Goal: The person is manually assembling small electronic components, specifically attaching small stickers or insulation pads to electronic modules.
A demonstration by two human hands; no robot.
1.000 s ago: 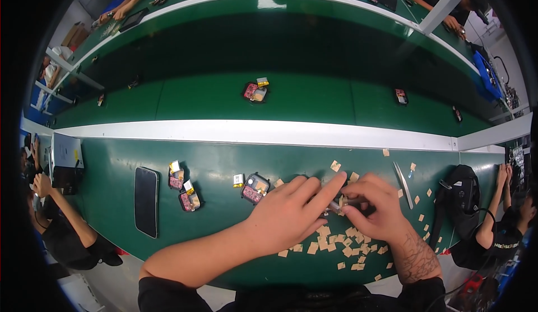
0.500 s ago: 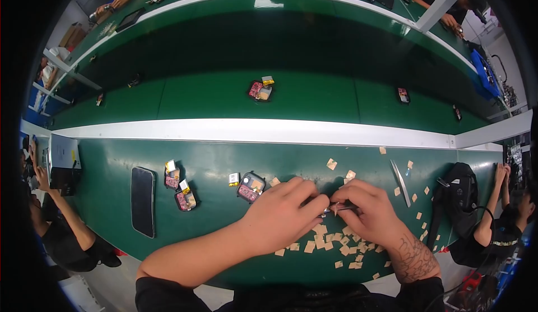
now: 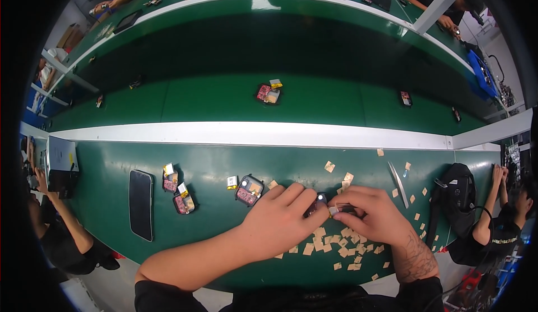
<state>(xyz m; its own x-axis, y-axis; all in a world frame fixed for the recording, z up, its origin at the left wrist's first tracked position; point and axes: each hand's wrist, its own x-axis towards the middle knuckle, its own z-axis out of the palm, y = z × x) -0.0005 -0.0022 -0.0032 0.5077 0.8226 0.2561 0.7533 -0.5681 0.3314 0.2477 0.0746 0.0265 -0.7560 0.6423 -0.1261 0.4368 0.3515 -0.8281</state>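
Note:
Over the bench, my left hand (image 3: 286, 214) is closed on a small dark device case (image 3: 318, 202), partly hidden by the fingers. Close beside it, the thumb and finger of my right hand (image 3: 372, 214) pinch a small silvery battery (image 3: 334, 211) at the case's edge. A dark slim part also shows among the right fingers; its kind is unclear. Many beige square pads (image 3: 319, 243) lie scattered below and around my hands. Left of my hands rests an open device case (image 3: 249, 190) with a pink board, a battery (image 3: 232, 182) next to it.
Two more open devices (image 3: 184, 202) with batteries lie farther left, near a black phone (image 3: 141, 205). Tweezers (image 3: 399, 184) and a black bag (image 3: 455, 202) are to the right. Beyond a white rail (image 3: 252, 133), a green belt carries devices (image 3: 269, 93). Other people work around.
The silvery battery now shows in my right fingers, where a beige piece showed before. More of the dark case is visible by my left hand. The device on the belt has shifted right.

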